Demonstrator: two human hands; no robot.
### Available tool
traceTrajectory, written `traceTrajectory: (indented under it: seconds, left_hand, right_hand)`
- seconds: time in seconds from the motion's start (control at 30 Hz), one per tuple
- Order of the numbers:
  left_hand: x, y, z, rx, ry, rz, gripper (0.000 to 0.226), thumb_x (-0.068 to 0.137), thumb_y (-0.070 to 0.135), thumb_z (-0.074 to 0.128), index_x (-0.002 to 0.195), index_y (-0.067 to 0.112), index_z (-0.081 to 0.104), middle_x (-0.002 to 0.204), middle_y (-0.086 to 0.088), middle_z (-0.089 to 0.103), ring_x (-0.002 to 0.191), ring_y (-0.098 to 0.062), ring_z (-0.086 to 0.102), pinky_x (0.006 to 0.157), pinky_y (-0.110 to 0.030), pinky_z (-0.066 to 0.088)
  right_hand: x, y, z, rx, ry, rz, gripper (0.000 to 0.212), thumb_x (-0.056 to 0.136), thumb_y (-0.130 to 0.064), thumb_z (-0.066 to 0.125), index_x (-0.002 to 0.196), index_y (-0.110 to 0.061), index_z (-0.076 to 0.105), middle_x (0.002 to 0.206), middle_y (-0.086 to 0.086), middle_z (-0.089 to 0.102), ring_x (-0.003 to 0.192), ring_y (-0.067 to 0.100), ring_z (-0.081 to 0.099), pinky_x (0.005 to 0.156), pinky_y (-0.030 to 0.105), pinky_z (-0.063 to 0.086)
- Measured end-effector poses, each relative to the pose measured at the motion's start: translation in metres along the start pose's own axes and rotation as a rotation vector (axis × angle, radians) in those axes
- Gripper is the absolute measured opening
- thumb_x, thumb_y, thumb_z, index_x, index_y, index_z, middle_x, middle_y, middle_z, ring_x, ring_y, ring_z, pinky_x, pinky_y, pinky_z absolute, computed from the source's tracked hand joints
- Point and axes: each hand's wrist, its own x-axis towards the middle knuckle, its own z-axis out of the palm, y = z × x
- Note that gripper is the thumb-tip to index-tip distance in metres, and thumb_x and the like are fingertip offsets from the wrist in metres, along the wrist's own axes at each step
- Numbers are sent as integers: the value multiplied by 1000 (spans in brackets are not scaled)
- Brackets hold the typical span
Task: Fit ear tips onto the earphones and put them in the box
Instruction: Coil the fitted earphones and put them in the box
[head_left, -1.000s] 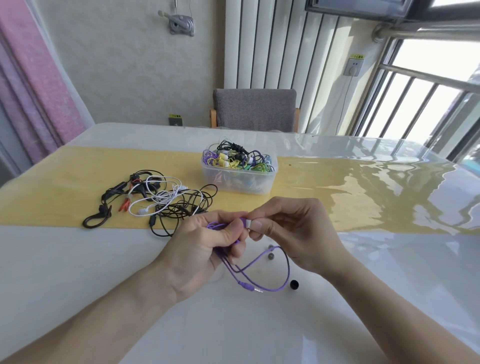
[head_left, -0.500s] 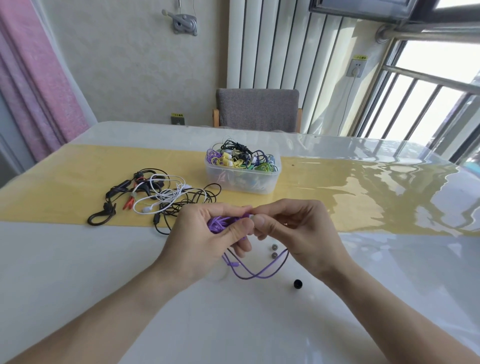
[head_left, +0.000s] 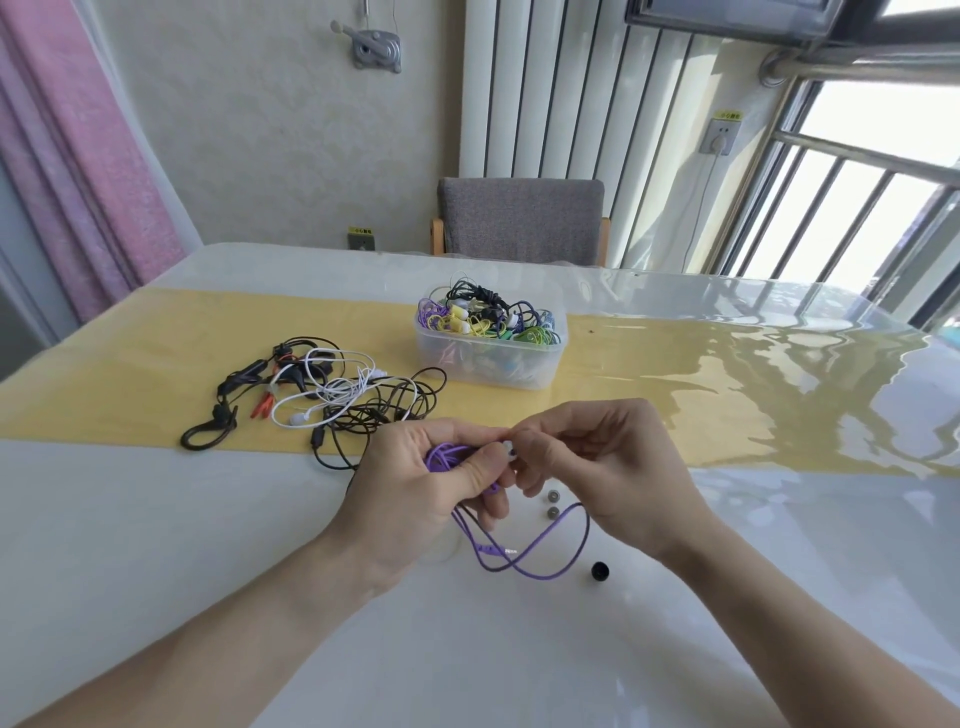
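My left hand (head_left: 431, 483) grips a bundle of purple earphones (head_left: 524, 561), whose cable loops hang down onto the white table. My right hand (head_left: 592, 467) pinches a small white ear tip (head_left: 506, 448) against the earbud held at my left thumb. Two small grey ear tips (head_left: 552, 504) lie on the table just under my right hand, and a black ear tip (head_left: 600, 570) lies further right. The clear plastic box (head_left: 488, 364), filled with coiled coloured earphones, stands beyond my hands on the yellow runner.
A tangle of black, white and red earphones (head_left: 322, 395) lies on the runner to the left of the box. A grey chair (head_left: 522, 221) stands behind the table's far edge (head_left: 311, 249). A window railing is at the right.
The hanging purple cable loops have shifted slightly lower and to the right. Both hands stay together at the earbud, with the white tip now visible between the fingers.
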Motion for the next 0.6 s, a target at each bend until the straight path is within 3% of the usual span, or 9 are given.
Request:
traceTrajectory:
  seconds: [0.07, 0.23, 0.3, 0.37, 0.47, 0.6]
  left_hand:
    - [-1, 0, 1, 3, -5, 5, 24, 73, 13, 67, 91, -2, 72, 64, -13, 61, 51, -22, 55, 48, -28, 47]
    - [-1, -1, 0, -28, 19, -35, 24, 72, 13, 66, 91, -1, 73, 65, -13, 61, 51, -21, 55, 48, -27, 47]
    - [0, -1, 0, -61, 27, -66, 23, 71, 12, 66, 88, 0, 74, 65, -13, 61, 51, -21, 55, 48, -27, 47]
    - [0, -1, 0, -83, 28, -95, 23, 71, 12, 66, 88, -2, 73, 66, -13, 61, 51, -20, 55, 48, -26, 47]
    - [0, 0, 1, -92, 28, -107, 26, 71, 12, 66, 90, -4, 71, 67, -13, 60, 51, -20, 55, 48, -25, 47]
    - [0, 0, 2, -126, 33, -129, 24, 70, 12, 65, 87, -5, 70, 66, -13, 60, 50, -19, 55, 47, -25, 46]
  right_hand:
    - [0, 0, 0, -19, 11, 11, 18, 94, -5, 66, 80, -7, 78, 69, 11, 73, 60, 20, 67, 64, 43, 56]
    - [-1, 0, 0, -74, -18, 43, 16, 96, -12, 66, 83, -10, 76, 72, 8, 75, 64, 20, 70, 65, 62, 57]
    - [-1, 1, 0, -91, -34, 46, 15, 96, -14, 67, 85, -12, 76, 73, 8, 75, 65, 19, 70, 65, 64, 56]
    - [0, 1, -2, -84, -53, 34, 14, 95, -14, 67, 86, -12, 77, 74, 8, 75, 67, 19, 71, 65, 58, 58]
    - [2, 1, -5, -23, -83, 12, 12, 94, -7, 66, 90, -4, 77, 75, 9, 75, 66, 18, 70, 65, 29, 56]
    - [2, 4, -6, 29, -101, 21, 12, 94, -6, 66, 93, -2, 77, 77, 12, 75, 68, 19, 70, 68, 25, 54]
